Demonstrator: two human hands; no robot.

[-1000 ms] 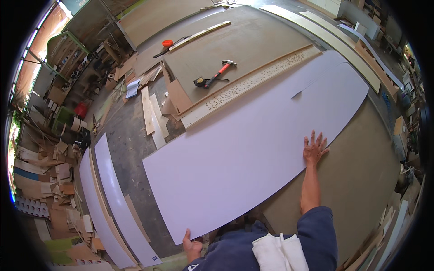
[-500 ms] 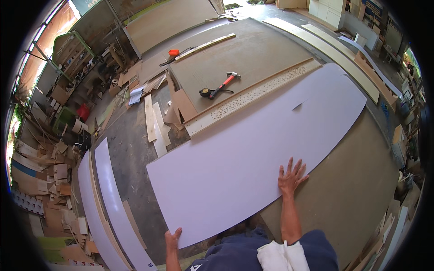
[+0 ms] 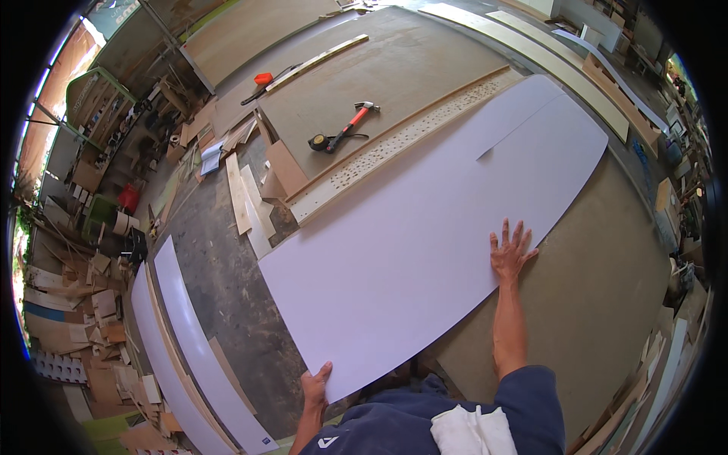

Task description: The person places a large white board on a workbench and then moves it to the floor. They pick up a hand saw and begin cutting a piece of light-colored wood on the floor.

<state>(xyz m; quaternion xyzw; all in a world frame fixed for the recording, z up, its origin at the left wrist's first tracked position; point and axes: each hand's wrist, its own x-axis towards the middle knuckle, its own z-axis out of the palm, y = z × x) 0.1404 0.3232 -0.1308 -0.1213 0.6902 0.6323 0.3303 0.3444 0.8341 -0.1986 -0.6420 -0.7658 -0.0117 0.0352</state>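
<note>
Sheeting [image 3: 402, 258], white and broad, lies slantwise over a brown board [image 3: 599, 303], its left end jutting out past that board above the dark floor [image 3: 254, 334]. From where I stand, the person's right hand [image 3: 513, 252] is flat near the close edge, fingers spread wide. The left hand [image 3: 316, 384] pinches the near left corner, thumb on top; its fingers are mostly hidden underneath.

Along the far side runs a speckled strip [image 3: 402, 152] of pale wood, right up by the white edge; whether they touch, I can't tell. Just beyond it sit a hammer [image 3: 355, 125] with a red-and-black handle and a tape measure [image 3: 319, 142], side by side. Farther back there's a pale batten [image 3: 318, 62] with an orange object [image 3: 263, 79] near its end. Wood offcuts [image 3: 250, 197] crowd the floor by the far left corner, two long white strips [image 3: 201, 341] stretch along the left, and pale planks [image 3: 531, 68] lie off to the right.
</note>
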